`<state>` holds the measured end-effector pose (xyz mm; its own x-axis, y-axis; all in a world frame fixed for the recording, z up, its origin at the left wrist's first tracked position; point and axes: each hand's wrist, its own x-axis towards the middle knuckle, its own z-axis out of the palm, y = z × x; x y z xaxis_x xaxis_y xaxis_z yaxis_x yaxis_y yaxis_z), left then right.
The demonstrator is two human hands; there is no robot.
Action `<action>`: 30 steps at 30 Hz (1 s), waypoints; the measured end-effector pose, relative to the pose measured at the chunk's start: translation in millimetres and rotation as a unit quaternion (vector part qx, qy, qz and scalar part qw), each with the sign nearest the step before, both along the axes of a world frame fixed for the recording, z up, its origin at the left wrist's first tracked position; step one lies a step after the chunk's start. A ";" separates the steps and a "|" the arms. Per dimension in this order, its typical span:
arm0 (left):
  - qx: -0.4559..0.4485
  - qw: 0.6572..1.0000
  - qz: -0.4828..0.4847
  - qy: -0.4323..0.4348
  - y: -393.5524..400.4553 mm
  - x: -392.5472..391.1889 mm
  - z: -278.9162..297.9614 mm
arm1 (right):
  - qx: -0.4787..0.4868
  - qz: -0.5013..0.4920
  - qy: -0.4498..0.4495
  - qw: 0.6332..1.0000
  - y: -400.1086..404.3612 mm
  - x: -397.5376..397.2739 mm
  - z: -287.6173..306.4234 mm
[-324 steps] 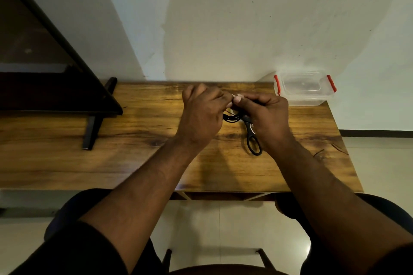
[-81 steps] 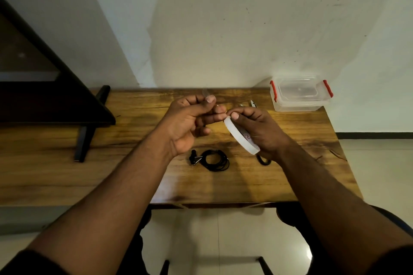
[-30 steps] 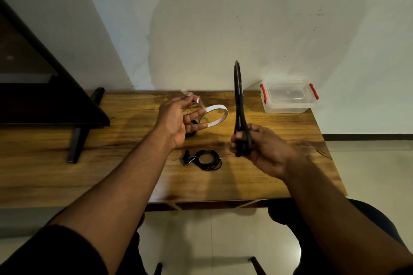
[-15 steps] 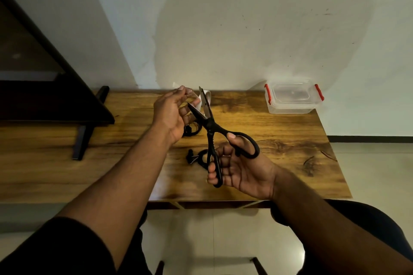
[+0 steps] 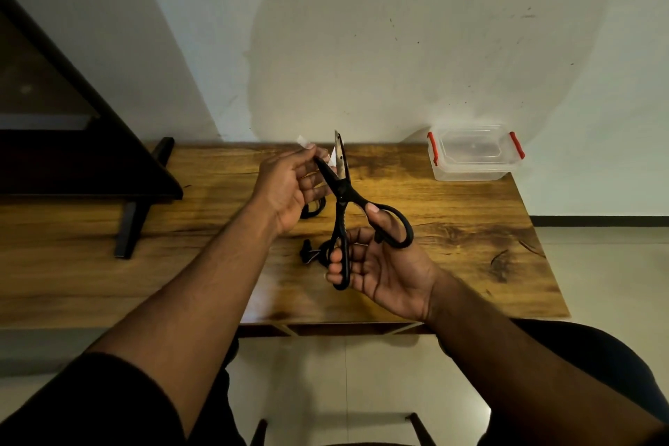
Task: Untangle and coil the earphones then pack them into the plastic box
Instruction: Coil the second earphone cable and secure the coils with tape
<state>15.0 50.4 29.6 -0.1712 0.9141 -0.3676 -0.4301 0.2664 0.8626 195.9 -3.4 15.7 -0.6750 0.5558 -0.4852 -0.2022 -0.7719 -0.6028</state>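
Note:
My right hand [image 5: 383, 264] grips black scissors [image 5: 342, 199] by the handles, thumb through one loop, with the blades apart and pointing up. My left hand [image 5: 289, 188] pinches a strip of clear tape [image 5: 306, 142] beside the blades; the tape roll is hidden behind the hand. The coiled black earphones [image 5: 313, 253] lie on the wooden table [image 5: 452, 228] below my hands, partly covered by my right fingers. The clear plastic box [image 5: 474, 156] with red clips stands lidded at the table's far right corner.
A dark stand with a slanted panel [image 5: 90, 163] takes up the table's left side. A white wall rises behind the table. A chair frame [image 5: 336, 434] and tiled floor show below the front edge.
Since a second ago my right hand has turned the scissors, opened the blades and brought them up to the tape strip that my left hand holds. The earphones have not moved.

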 end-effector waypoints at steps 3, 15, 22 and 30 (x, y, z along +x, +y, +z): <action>-0.001 0.999 -0.032 -0.003 1.8 -4.9 -0.3 | 0.002 -0.007 -0.009 1.000 -1.2 0.2 1.2; 0.004 0.994 -0.087 -0.067 6.0 -14.4 -1.1 | -0.004 -0.038 -0.019 0.999 -1.7 -0.7 7.0; -0.006 0.995 -0.079 -0.054 5.3 -10.8 -3.9 | 0.002 -0.054 -0.030 0.998 -3.7 -3.8 10.4; -0.010 0.995 -0.061 -0.083 6.8 -11.7 -6.3 | 0.019 -0.079 -0.055 0.995 -4.7 -6.5 14.9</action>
